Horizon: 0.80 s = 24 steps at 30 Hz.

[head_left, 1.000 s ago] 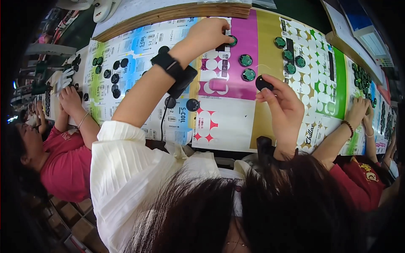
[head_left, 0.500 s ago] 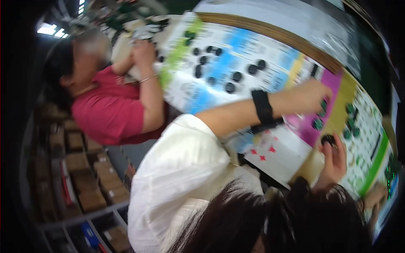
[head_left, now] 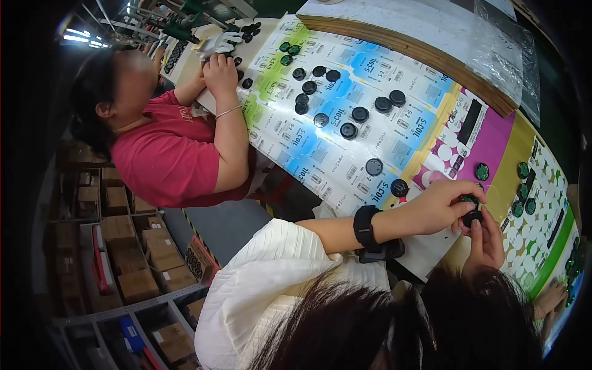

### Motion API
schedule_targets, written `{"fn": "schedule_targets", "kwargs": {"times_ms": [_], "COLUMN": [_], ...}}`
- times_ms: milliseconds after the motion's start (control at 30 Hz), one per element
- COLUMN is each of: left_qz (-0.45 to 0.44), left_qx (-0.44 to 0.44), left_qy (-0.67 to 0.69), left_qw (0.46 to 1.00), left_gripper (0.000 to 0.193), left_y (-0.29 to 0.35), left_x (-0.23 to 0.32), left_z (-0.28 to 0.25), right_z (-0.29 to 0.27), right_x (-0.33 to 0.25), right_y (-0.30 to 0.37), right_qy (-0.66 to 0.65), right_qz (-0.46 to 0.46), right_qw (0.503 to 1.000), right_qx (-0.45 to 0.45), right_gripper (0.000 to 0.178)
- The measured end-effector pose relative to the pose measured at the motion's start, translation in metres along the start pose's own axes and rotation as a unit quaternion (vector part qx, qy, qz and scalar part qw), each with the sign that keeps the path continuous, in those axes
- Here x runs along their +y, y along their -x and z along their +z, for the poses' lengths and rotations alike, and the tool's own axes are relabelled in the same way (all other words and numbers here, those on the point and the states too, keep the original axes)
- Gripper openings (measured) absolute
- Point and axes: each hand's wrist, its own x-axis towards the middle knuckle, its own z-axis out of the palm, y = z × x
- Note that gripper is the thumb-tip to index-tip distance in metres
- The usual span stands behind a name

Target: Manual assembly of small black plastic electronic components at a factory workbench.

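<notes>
My left hand (head_left: 435,206), with a black watch band on its wrist, pinches a small green-faced disc (head_left: 470,200) between thumb and fingers. Right beside it, my right hand (head_left: 487,245) grips a black round part (head_left: 472,217) in its fingertips. The two parts are close together, and the fingers hide whether they touch. Just beyond my hands, another green disc (head_left: 481,171) lies on the purple strip. A black round part (head_left: 399,188) and a greyer one (head_left: 374,167) rest on the printed sheet left of my left hand.
More black discs (head_left: 360,115) are scattered across the sheet. Several green discs (head_left: 523,170) lie at the right. A wooden bar (head_left: 407,52) edges the table's far side. At left a co-worker in red (head_left: 179,160) handles small parts; another person's hand (head_left: 550,300) shows at lower right.
My left hand has drawn back from the purple strip to my right hand, bringing a green disc with it. My right hand still holds the black round part. The view has shifted slightly.
</notes>
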Motion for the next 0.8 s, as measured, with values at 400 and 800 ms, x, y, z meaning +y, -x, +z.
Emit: {"fn": "schedule_targets", "kwargs": {"times_ms": [400,800], "left_qz": [0.137,0.007], "left_qx": [0.063,-0.06], "left_qy": [-0.209,-0.024], "left_qw": [0.966,0.998], "left_gripper": [0.023,0.032], "left_y": [0.009,-0.002], "left_x": [0.0,-0.002], "left_z": [0.001,-0.003], "right_z": [0.008,0.002], "right_x": [-0.013,-0.009], "right_y": [0.0,0.0], "right_qy": [0.22,0.291], "right_qz": [-0.143,-0.22], "right_qw": [0.965,0.926], "right_qx": [-0.018,0.096], "right_gripper": [0.039,0.044]}}
